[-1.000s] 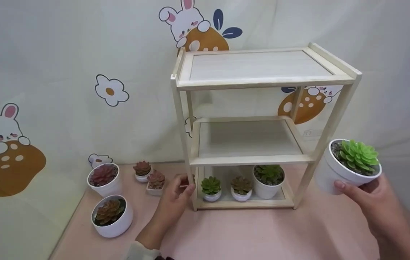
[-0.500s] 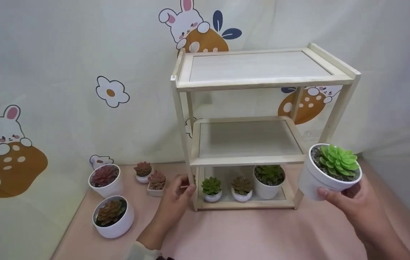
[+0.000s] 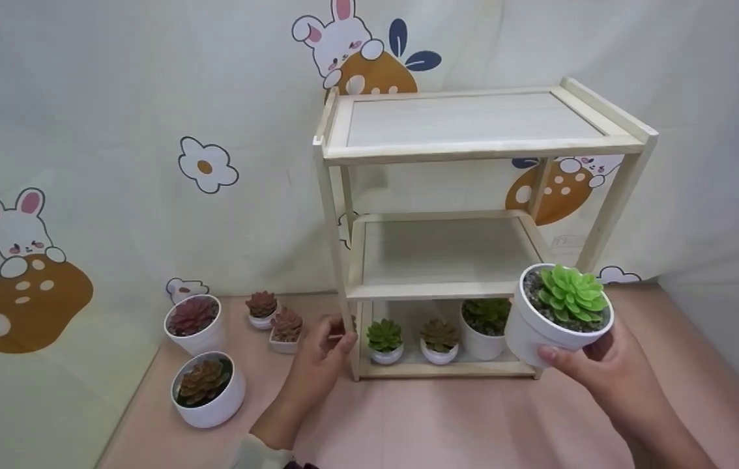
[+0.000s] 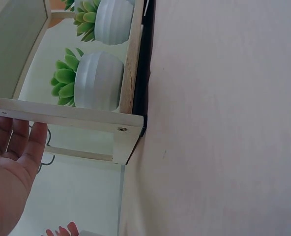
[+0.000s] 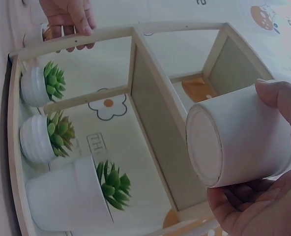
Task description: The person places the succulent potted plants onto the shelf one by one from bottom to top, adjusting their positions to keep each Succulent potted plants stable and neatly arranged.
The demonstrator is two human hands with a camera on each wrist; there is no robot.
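My right hand (image 3: pixel 610 371) grips a white pot holding a bright green succulent (image 3: pixel 571 294), thumb on its near side. The pot is tilted, in front of the shelf's lower right corner; its round base faces the right wrist camera. With thumb and fingers on either side, my left hand (image 3: pixel 322 355) holds the left front post (image 4: pixel 62 114) of a three-tier wooden shelf (image 3: pixel 438 370). On its bottom tier stand a small green succulent (image 3: pixel 384 339), a small brownish-green one (image 3: pixel 439 339) and a larger potted succulent (image 3: pixel 483 332), partly hidden behind the held pot.
Left of the shelf on the pink tabletop (image 3: pixel 408 430) stand a dark red succulent (image 3: pixel 195 322), a brown one in a wide white pot (image 3: pixel 208 391) and two small reddish ones (image 3: pixel 261 307). A printed cloth (image 3: pixel 115 130) hangs behind.
My right hand has brought the potted green succulent leftward from the shelf's right side, so it overlaps the lower right corner in view. My left hand stays on the post.
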